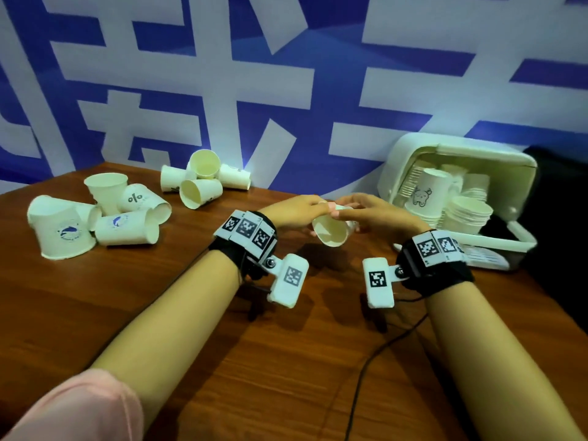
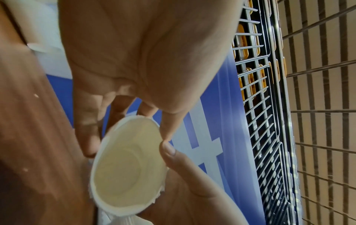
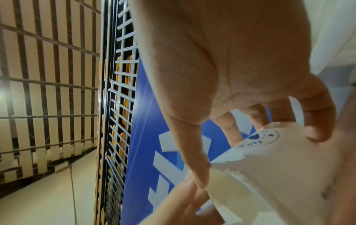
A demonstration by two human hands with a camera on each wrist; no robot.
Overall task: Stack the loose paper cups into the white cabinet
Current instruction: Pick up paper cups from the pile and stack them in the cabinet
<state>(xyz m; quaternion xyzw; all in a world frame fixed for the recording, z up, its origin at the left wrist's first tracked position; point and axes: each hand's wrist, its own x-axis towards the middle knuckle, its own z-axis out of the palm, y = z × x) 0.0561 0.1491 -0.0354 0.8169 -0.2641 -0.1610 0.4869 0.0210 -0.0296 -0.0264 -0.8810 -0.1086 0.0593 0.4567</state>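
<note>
Above the middle of the wooden table point(image 1: 159, 313), both hands hold one white paper cup point(image 1: 331, 232) tipped on its side, its mouth towards me. My left hand point(image 1: 313, 209) pinches it from the left, thumb and fingers curled round the wall near the rim point(image 2: 127, 167). From the right, my right hand point(image 1: 348, 214) grips the same cup, whose blue round logo point(image 3: 258, 137) shows under its fingers point(image 3: 318, 121). The white cabinet point(image 1: 515, 160) lies open at the right, with stacks of cups point(image 1: 464, 214) inside. Loose cups point(image 1: 127, 214) lie at the back left.
A second heap of loose cups point(image 1: 203, 179) sits against the blue and white wall banner point(image 1: 286, 74). One large upside-down cup point(image 1: 60, 230) stands near the left edge. A black cable point(image 1: 366, 370) runs over the near table. A dark object point(image 1: 560, 233) is beside the cabinet.
</note>
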